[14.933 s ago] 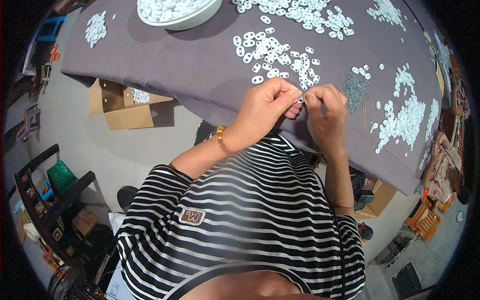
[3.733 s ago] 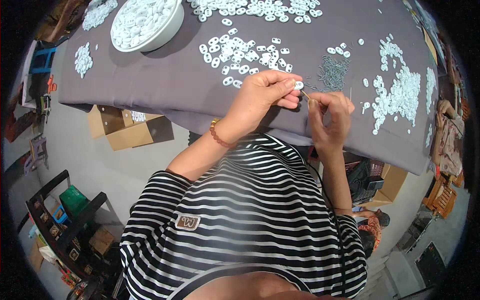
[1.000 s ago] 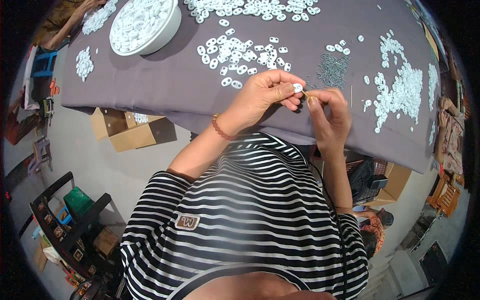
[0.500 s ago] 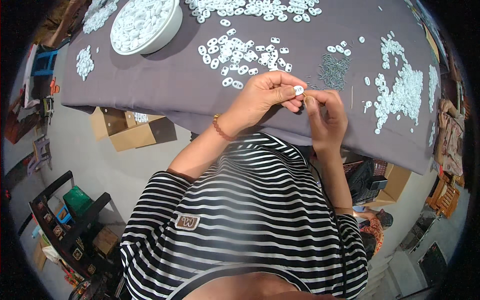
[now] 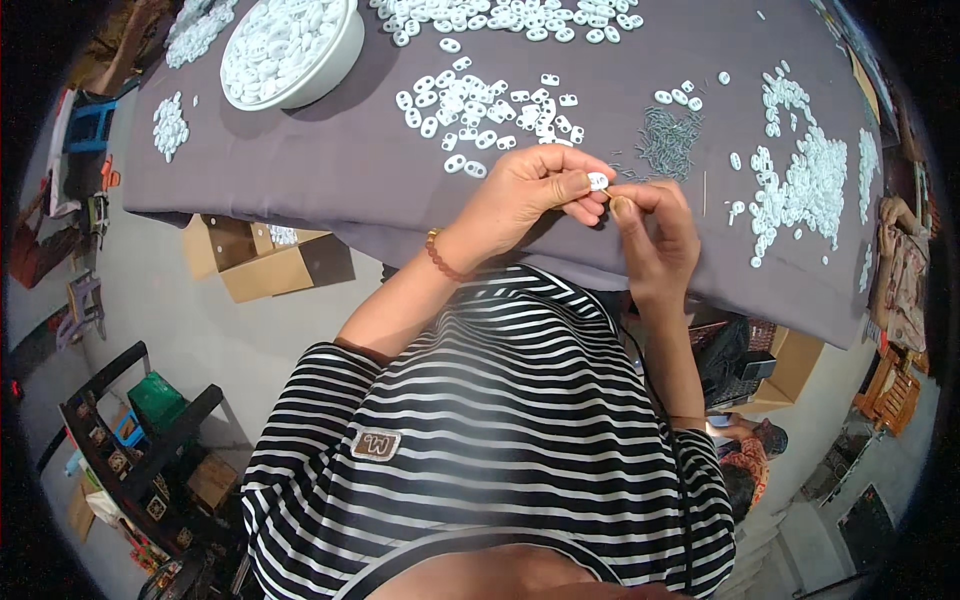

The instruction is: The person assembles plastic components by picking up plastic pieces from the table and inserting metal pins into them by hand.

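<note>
White plastic piece (image 5: 598, 181) sits pinched in the left hand (image 5: 530, 195), just beside the metal pin pile (image 5: 668, 142), right hand (image 5: 655, 240) fingertips closed against it.

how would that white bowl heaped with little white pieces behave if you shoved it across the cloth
The white bowl is probably heavy for its size, being heaped with small white pieces. Its broad, low shape suggests it would drag rather than tip. On the grey cloth it may bunch the fabric, and the top pieces could spill.
</note>
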Motion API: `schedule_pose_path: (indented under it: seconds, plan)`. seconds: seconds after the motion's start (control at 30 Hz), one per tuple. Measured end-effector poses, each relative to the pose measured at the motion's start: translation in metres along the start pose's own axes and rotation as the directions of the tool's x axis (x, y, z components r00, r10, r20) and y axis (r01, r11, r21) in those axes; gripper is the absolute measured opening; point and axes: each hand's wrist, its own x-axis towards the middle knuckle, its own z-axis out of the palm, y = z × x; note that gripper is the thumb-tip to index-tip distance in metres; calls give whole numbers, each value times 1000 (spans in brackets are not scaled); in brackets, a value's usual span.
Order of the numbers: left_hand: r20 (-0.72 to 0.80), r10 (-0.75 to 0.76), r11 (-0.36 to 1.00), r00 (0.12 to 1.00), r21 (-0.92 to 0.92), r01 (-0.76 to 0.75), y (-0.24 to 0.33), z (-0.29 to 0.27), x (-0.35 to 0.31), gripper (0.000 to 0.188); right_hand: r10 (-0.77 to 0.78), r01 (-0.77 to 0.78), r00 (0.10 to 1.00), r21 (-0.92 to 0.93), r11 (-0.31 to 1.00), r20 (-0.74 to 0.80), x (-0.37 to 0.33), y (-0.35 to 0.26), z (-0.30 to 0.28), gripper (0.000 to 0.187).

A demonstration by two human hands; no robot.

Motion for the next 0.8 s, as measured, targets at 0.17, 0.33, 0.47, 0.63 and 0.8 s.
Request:
schedule_pose_path:
  seconds: [0.17, 0.33, 0.47, 0.63, 0.8]
  plan:
    - [0, 1, 1000, 1000, -5, -1, -2, -1, 1, 31, -85, 83, 996, -190, 978, -1, 0, -3, 0, 5]
    - [13, -13, 1000, 1000, -8, 13, -3, -4, 1, 33, -11, 13, 998, -31, 999, 62, 0, 6, -7, 5]
    - [-4, -10, 999, 1000, -39, 10, -3, -3, 2, 34, -13, 16, 996, -29, 999, 87, 0, 4, -8, 7]
    - [0, -20, 999, 1000, -29, 20, -2, -2, 2, 34, 10, -10, 1000, -37, 999, -1, -1, 5, -4, 5]
    - [17, -12, 1000, 1000, -26, 13, -3, -3, 3, 34, -11, 11, 1000, -46, 999, -10, 0, 6, -3, 6]
